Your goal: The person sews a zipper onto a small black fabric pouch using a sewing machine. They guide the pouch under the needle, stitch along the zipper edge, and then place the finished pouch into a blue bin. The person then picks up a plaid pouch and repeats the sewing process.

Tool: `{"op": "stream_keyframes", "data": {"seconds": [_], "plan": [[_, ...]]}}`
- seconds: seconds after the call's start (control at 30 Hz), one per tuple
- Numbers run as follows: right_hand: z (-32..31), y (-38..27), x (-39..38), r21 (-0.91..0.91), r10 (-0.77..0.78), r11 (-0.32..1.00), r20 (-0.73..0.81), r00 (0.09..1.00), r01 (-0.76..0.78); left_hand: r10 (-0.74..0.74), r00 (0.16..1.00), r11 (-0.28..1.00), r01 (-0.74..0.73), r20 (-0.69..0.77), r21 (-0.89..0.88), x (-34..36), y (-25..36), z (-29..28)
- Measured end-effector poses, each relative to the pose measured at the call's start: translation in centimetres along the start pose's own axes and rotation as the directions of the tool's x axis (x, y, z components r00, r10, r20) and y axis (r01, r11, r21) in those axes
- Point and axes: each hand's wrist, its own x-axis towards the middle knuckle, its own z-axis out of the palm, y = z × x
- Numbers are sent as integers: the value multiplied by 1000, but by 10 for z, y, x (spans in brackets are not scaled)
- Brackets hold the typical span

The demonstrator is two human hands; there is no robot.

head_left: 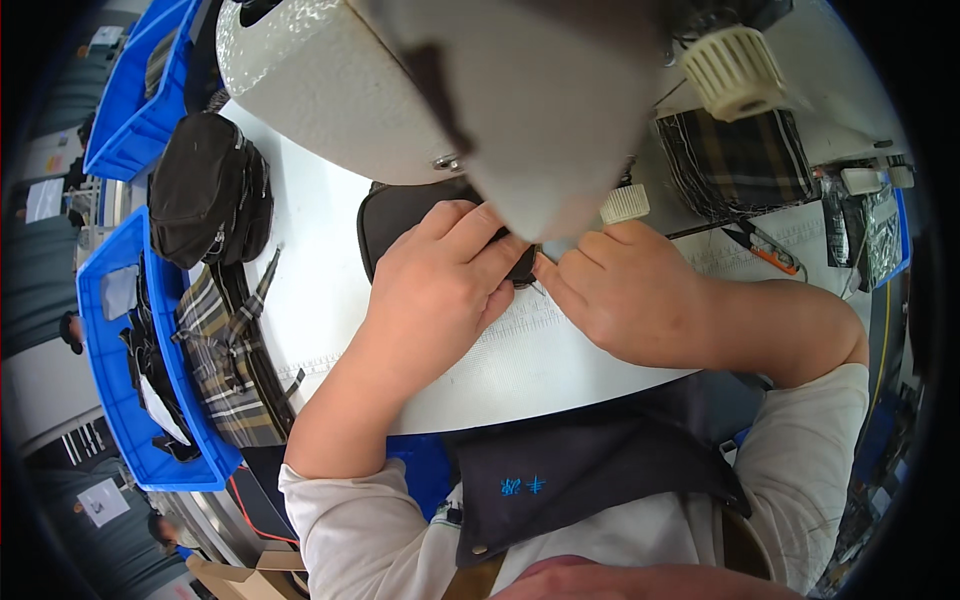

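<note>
A black padded fabric piece [392, 215] lies on the white sewing table under the head of a sewing machine [330, 90]. My left hand [445, 275] grips it, fingers bent over its top and thumb at its front edge. My right hand [615, 290] is closed at the piece's right end, index finger and thumb close beside the left hand's fingertips; what exactly they pinch is too small to make out. The needle area is hidden behind the machine's head.
At left are a black pouch [205, 190], plaid fabric [225, 370] and blue bins [210, 465]. At right sit a plaid stack [730, 160], orange-handled snips [770, 255] and plastic packets [875, 240]. Other people [165, 535] appear beyond the bins at far left.
</note>
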Motion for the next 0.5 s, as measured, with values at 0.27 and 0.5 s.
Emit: {"op": "stream_keyframes", "data": {"seconds": [0.27,0.5], "plan": [[-3,3,1,31,14,999,54,998,-16,-38,999,996,37,16,78,-2,6,2],[-1,5,1,49,61,997,33,998,-62,-80,997,992,78,13,96,-3,6,1]]}}
